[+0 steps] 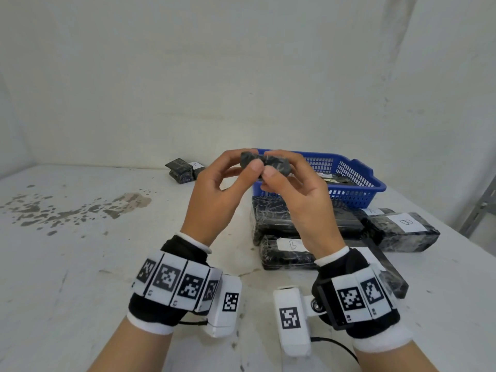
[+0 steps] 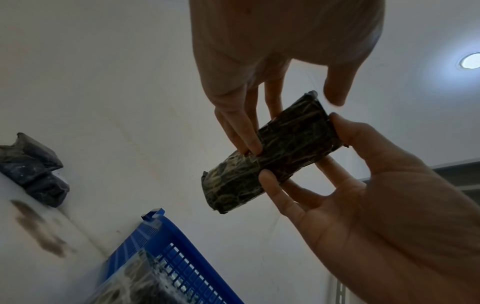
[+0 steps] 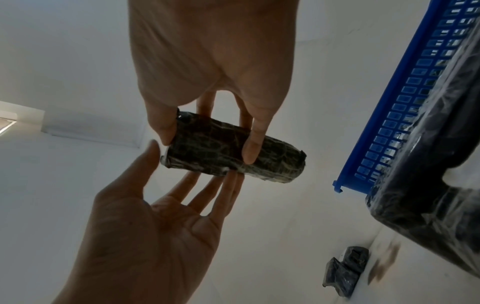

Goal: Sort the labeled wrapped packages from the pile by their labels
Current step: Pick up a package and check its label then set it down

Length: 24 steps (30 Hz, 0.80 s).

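A small black wrapped package [image 1: 279, 167] is held up in front of me over the table, with both hands on it. My left hand [image 1: 248, 163] has its thumb on the near face and its fingers behind. From the other side my right hand [image 1: 279, 165] pinches it between thumb and fingers. The left wrist view shows the package [image 2: 270, 152] tilted, my left hand [image 2: 293, 123] laying fingers on its face. In the right wrist view my right hand [image 3: 207, 146] grips the package [image 3: 228, 152]. I see no label on it in any view.
A blue basket [image 1: 357, 183] holding wrapped packages stands behind my hands. In front of it lies a pile of larger black packages, labelled B [image 1: 408, 222], A [image 1: 371, 210] and L [image 1: 292, 245]. Small labelled packages [image 1: 185, 170] lie at the back. Dark stains [image 1: 80, 208] mark the table's left.
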Each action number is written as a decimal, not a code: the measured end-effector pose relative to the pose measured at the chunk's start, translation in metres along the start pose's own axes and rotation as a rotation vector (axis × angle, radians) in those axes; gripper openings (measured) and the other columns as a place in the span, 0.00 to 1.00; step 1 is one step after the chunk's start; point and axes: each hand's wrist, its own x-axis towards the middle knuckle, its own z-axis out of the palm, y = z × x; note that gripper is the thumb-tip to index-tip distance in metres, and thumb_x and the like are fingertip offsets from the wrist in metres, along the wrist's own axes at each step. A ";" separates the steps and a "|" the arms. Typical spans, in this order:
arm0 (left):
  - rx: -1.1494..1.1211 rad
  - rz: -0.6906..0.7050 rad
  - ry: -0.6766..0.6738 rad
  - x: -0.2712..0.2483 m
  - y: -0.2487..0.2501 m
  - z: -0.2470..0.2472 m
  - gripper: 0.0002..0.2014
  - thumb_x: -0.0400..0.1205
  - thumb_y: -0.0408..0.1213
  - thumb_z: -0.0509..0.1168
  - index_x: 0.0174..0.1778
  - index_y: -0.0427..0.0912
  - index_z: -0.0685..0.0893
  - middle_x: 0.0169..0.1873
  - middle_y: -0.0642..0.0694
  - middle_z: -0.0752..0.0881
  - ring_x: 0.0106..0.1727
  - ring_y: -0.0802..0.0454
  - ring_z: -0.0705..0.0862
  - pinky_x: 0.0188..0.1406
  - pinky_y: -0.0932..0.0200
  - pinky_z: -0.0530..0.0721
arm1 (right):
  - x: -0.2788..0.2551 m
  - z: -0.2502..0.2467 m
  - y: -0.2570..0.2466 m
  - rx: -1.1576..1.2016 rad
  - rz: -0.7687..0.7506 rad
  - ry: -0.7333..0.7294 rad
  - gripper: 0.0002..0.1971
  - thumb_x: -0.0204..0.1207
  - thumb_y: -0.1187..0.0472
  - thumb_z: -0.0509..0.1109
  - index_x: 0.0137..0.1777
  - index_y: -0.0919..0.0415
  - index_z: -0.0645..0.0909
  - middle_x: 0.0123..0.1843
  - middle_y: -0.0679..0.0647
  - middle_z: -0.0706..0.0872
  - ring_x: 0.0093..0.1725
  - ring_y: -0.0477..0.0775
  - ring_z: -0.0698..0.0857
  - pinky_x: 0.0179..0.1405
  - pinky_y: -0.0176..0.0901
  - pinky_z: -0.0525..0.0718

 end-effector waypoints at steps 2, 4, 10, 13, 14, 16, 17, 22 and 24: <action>-0.002 -0.008 0.005 0.000 0.000 0.000 0.18 0.76 0.52 0.67 0.56 0.46 0.86 0.53 0.47 0.90 0.60 0.48 0.87 0.66 0.40 0.82 | 0.000 0.000 0.000 -0.004 -0.003 -0.007 0.17 0.71 0.47 0.75 0.59 0.51 0.86 0.59 0.57 0.89 0.57 0.64 0.88 0.63 0.62 0.87; -0.004 -0.015 0.004 -0.001 0.002 0.000 0.19 0.76 0.53 0.67 0.58 0.46 0.86 0.54 0.48 0.89 0.60 0.49 0.87 0.65 0.42 0.82 | 0.000 -0.001 0.001 -0.009 -0.006 -0.009 0.17 0.73 0.48 0.75 0.59 0.54 0.86 0.60 0.57 0.89 0.58 0.63 0.88 0.62 0.56 0.88; -0.148 -0.145 0.026 0.001 0.005 -0.002 0.19 0.81 0.50 0.61 0.53 0.37 0.85 0.40 0.54 0.89 0.45 0.58 0.88 0.45 0.64 0.85 | -0.001 -0.001 0.006 -0.080 -0.046 -0.048 0.17 0.75 0.51 0.75 0.62 0.55 0.86 0.68 0.59 0.83 0.65 0.50 0.85 0.57 0.35 0.83; -0.253 -0.276 0.011 0.005 0.003 -0.006 0.07 0.82 0.33 0.65 0.54 0.36 0.80 0.33 0.50 0.89 0.39 0.52 0.87 0.39 0.60 0.87 | -0.003 -0.001 0.004 -0.134 -0.046 -0.062 0.18 0.78 0.50 0.70 0.65 0.54 0.85 0.74 0.53 0.78 0.72 0.38 0.77 0.61 0.26 0.78; -0.251 -0.306 0.013 0.006 0.001 -0.007 0.08 0.82 0.27 0.65 0.56 0.37 0.79 0.31 0.49 0.89 0.37 0.51 0.87 0.38 0.59 0.88 | -0.002 -0.001 0.003 -0.142 -0.048 -0.060 0.18 0.79 0.53 0.69 0.68 0.53 0.83 0.75 0.50 0.77 0.72 0.36 0.77 0.62 0.27 0.79; -0.202 -0.320 0.036 0.005 -0.002 -0.006 0.13 0.80 0.22 0.65 0.58 0.38 0.77 0.37 0.46 0.90 0.37 0.52 0.88 0.38 0.59 0.88 | -0.002 0.001 0.004 -0.135 -0.067 -0.048 0.23 0.81 0.60 0.71 0.75 0.47 0.73 0.75 0.38 0.76 0.67 0.39 0.82 0.61 0.36 0.84; -0.173 -0.310 0.055 0.005 -0.003 -0.006 0.14 0.80 0.22 0.66 0.58 0.40 0.77 0.44 0.42 0.90 0.39 0.51 0.88 0.38 0.59 0.87 | -0.002 0.001 0.004 -0.139 -0.071 -0.036 0.30 0.81 0.66 0.72 0.79 0.45 0.66 0.74 0.33 0.74 0.62 0.40 0.85 0.57 0.36 0.85; -0.144 -0.287 0.106 0.005 -0.005 -0.005 0.20 0.78 0.29 0.71 0.64 0.49 0.78 0.55 0.41 0.88 0.43 0.53 0.89 0.43 0.54 0.89 | -0.002 -0.002 0.007 -0.131 0.011 -0.022 0.43 0.80 0.71 0.73 0.87 0.46 0.53 0.66 0.54 0.85 0.48 0.49 0.90 0.51 0.38 0.87; -0.095 -0.259 0.092 0.005 -0.005 -0.005 0.21 0.79 0.29 0.70 0.68 0.48 0.78 0.55 0.42 0.88 0.41 0.55 0.88 0.38 0.58 0.87 | -0.001 -0.002 0.009 -0.141 0.039 -0.006 0.41 0.80 0.70 0.73 0.86 0.48 0.55 0.60 0.54 0.89 0.50 0.51 0.90 0.53 0.39 0.88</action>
